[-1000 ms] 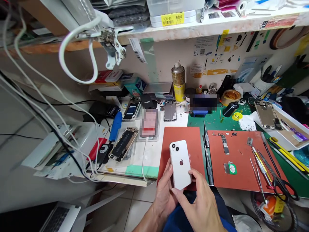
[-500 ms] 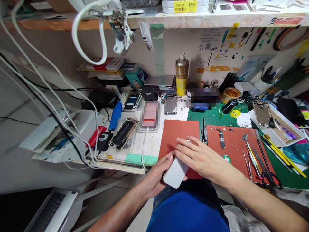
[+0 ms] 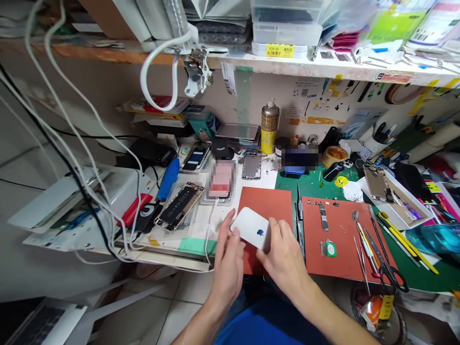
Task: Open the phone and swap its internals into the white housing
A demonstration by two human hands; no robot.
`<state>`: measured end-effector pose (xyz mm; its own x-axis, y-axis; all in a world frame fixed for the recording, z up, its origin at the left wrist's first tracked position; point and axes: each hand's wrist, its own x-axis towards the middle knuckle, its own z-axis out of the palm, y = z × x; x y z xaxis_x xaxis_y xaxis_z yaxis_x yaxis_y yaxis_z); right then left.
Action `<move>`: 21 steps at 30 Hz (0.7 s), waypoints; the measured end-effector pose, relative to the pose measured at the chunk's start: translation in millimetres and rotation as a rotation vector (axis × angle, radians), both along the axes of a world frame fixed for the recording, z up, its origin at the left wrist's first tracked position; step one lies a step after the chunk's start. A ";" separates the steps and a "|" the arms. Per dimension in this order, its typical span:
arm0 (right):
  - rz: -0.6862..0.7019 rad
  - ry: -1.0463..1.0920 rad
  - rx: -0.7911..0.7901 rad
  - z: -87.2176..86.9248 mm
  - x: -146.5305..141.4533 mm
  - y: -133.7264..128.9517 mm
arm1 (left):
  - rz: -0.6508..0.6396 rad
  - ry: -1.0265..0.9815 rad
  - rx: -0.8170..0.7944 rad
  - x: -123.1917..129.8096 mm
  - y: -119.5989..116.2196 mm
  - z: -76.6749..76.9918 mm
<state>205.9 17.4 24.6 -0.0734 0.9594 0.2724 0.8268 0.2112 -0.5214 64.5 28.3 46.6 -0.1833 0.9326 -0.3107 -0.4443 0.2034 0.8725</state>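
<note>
Your right hand (image 3: 285, 249) grips the right end of a white, round-cornered phone (image 3: 249, 227), thumb at its near edge. Your left hand (image 3: 230, 261) sets its thumb against the left end, fingers extended; whether it also grips cannot be told. You hold the phone tilted, apple-marked back showing, over a plain reddish-brown rectangular mat (image 3: 275, 201). The step in hand appears to be angling the phone between both hands; the next move, as judged, calls for a secure right-hand hold and a steadying left. Just right of the mat lie slim, dark, pen-shaped tools (image 3: 300, 211); farther right, black-handled metal scissors (image 3: 384, 269). Left of the mat rests an opened, gold-framed phone with a black battery (image 3: 179, 207); beyond it stands a gold-and-yellow metal spray can (image 3: 269, 128).
</note>
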 end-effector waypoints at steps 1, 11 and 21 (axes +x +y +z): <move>-0.029 -0.008 0.022 -3.3 -5.2 -2.1 | 0.001 0.044 -0.008 4.5 -0.4 0.1; -0.188 -0.093 0.142 -36.1 -42.3 -6.1 | 0.005 0.208 0.006 23.6 31.9 -4.2; -0.200 0.111 0.156 4.2 15.4 -42.3 | 0.035 0.501 0.085 17.9 57.0 -10.2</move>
